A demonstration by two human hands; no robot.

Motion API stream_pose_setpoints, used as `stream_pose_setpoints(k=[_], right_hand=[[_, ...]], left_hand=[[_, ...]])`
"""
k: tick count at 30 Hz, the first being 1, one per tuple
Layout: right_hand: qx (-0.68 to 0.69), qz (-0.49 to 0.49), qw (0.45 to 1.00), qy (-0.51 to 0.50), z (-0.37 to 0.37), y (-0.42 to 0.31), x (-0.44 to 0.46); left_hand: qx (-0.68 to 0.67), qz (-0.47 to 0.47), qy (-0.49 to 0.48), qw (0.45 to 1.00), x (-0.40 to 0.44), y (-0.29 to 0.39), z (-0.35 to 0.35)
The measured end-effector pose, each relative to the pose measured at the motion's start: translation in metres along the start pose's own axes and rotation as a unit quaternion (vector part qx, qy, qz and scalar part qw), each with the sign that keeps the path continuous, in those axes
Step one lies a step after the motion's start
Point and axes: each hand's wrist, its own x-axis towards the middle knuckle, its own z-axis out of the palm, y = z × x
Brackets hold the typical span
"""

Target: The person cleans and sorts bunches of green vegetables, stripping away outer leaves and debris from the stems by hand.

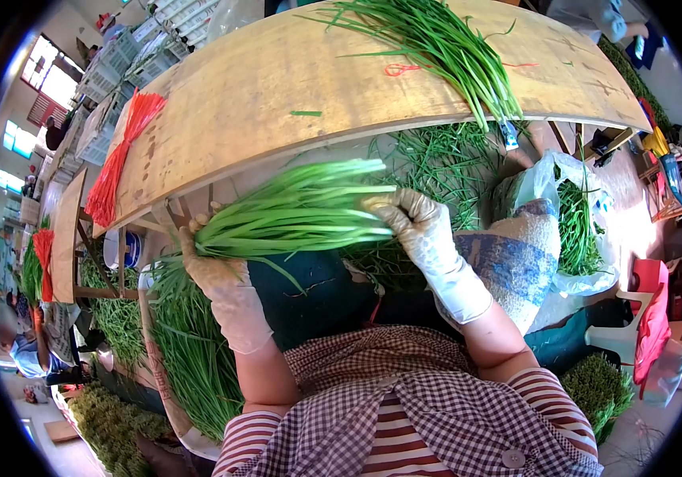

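A loose bunch of garlic chives (293,208) lies sideways between my hands, above my lap and in front of the table edge. My left hand (220,274), in a pale glove, is closed round its leafy end. At the pale stalk ends, my gloved right hand (419,230) pinches with thumb and fingers. Some stalks look blurred by motion. Under my left forearm stands a basket with more long chives (190,354). Another bunch of chives (444,56) rests on the wooden table (253,103), its stalk ends over the near edge, with a red tie beside it.
Red ties (124,159) hang over the table's left end. Loose green leaves (444,163) litter the floor beneath. A clear plastic bag (587,203) holding greens stands to the right, near a white chair (623,326). Another person (34,350) sits far left. Crates (106,67) are stacked behind.
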Motion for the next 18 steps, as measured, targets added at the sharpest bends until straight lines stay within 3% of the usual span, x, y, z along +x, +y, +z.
stream_pose_setpoints(k=[2,3,4,6,7,9,10,12,14,18], right_hand=[[-0.034,0.042,0.998,0.017,-0.011,0.002,0.003],[-0.101,-0.046,0.990,0.084,-0.016,0.012,0.007],[-0.179,-0.065,0.970,0.152,-0.024,0.020,0.018],[-0.381,-0.225,0.875,0.198,-0.047,0.004,0.022],[-0.289,-0.281,0.897,0.179,-0.044,-0.011,0.024],[-0.103,-0.234,0.964,0.079,-0.028,-0.021,0.012],[-0.147,-0.232,0.960,0.052,-0.025,-0.028,0.005],[-0.086,-0.100,0.990,-0.052,-0.013,-0.027,-0.006],[0.121,0.151,0.976,-0.101,-0.006,-0.022,-0.011],[0.191,0.190,0.955,-0.122,-0.008,-0.023,-0.008]], left_hand=[[-0.014,0.003,-0.008,1.000,0.001,0.004,-0.001],[-0.022,0.005,-0.013,1.000,0.002,0.006,-0.001],[-0.003,0.010,0.001,1.000,0.003,0.008,-0.001],[0.033,0.021,0.030,0.999,0.004,0.011,-0.001],[0.019,0.029,0.032,0.999,0.006,0.011,-0.002],[-0.004,0.040,0.039,0.998,0.007,0.010,-0.007],[0.005,0.044,0.038,0.998,0.007,0.011,-0.008],[0.023,0.053,0.034,0.998,0.009,0.013,-0.010],[-0.018,0.034,-0.018,0.999,0.009,0.018,-0.011],[-0.023,0.054,-0.053,0.997,0.007,0.018,0.003]])
